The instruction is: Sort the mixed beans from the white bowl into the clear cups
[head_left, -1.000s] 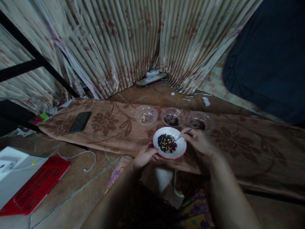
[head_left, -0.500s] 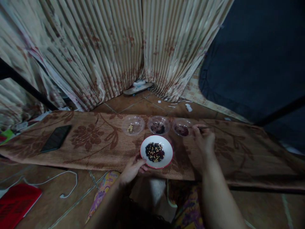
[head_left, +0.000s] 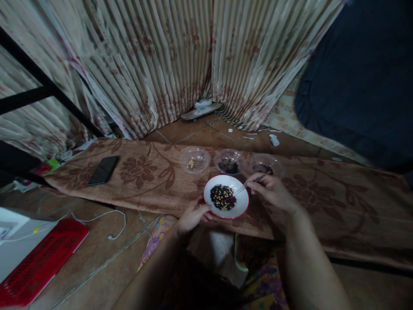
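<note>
A white plate with a red rim sits on a brown flowered cloth and holds a heap of mixed dark and pale beans. My left hand grips the plate's near left edge. My right hand is closed on thin metal tweezers, whose tip reaches over the plate's right side toward the beans. Behind the plate stand three clear bowls: a left bowl with a few pale beans, a middle bowl with dark beans, a right bowl with reddish beans.
A black phone lies on the cloth at the left. A red-and-white appliance and a white cable are on the tiled floor at the lower left. Striped curtains hang behind, with a sandal below them. A dark fabric mass is at the right.
My right hand has come back with the tweezers from the right clear bowl to the plate. The view has swung back to the left. My left hand stays on the plate.
</note>
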